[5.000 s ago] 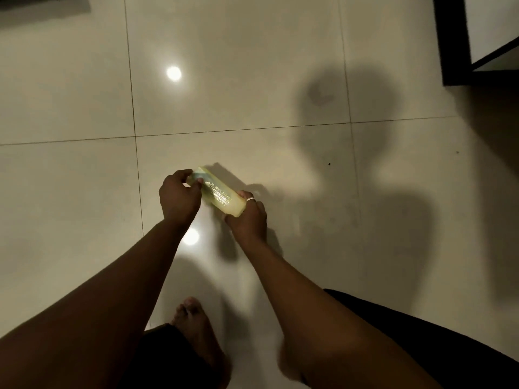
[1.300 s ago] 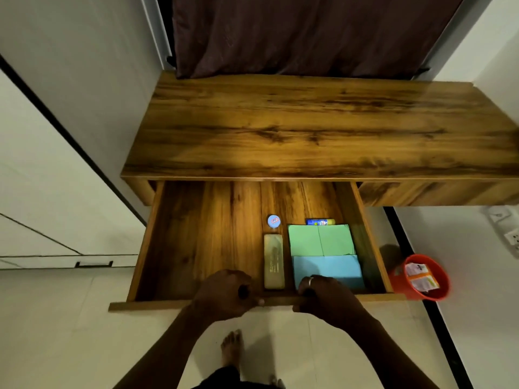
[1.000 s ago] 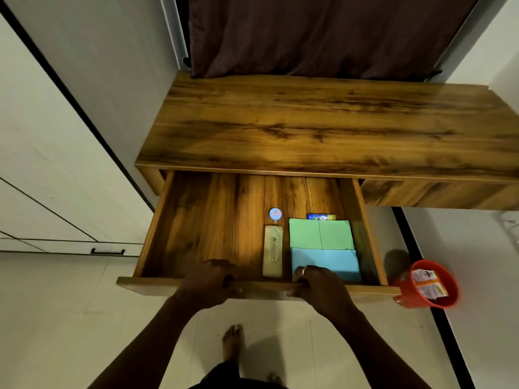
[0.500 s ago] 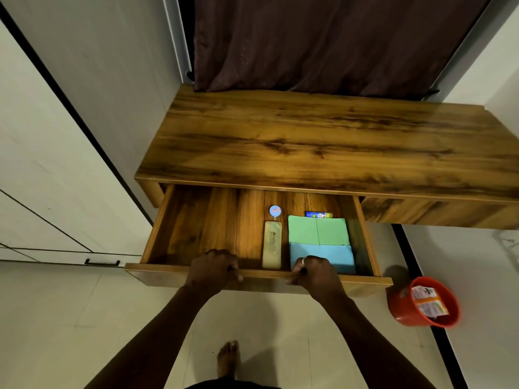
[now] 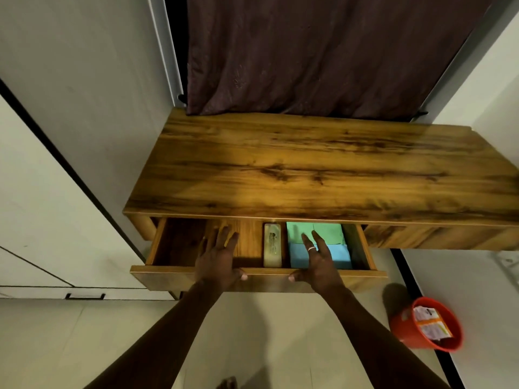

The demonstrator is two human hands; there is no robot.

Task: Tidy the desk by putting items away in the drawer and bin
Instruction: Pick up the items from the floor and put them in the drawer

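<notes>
**Step in hand: closing the drawer**

1. The drawer (image 5: 168, 279) sits in the lower middle of the frame, partly open below the front edge of the tabletop (image 5: 309, 169). No items show on the tabletop.
2. Inside the drawer, a beige case (image 5: 272, 245) lies at centre. Green sheets (image 5: 323, 233) and a blue pad (image 5: 337, 258) lie just to its right.
3. My left hand (image 5: 217, 259) and right hand (image 5: 320, 262) rest on the drawer front. The fingers (image 5: 224, 237) are straight and spread, reaching over the front edge and holding nothing. Both thumbs lie along the top of the front.
4. The bin (image 5: 401, 329) stands on the floor (image 5: 280, 346) at the lower right of the frame, with packets (image 5: 429, 324) in it.

**Assessment:** sorting appears complete, and shutting the drawer is what remains.

**Next move:** push evenly with both palms so the drawer runs straight. Lift the fingers clear of the opening before the front meets the tabletop edge, or they may be trapped.
</notes>
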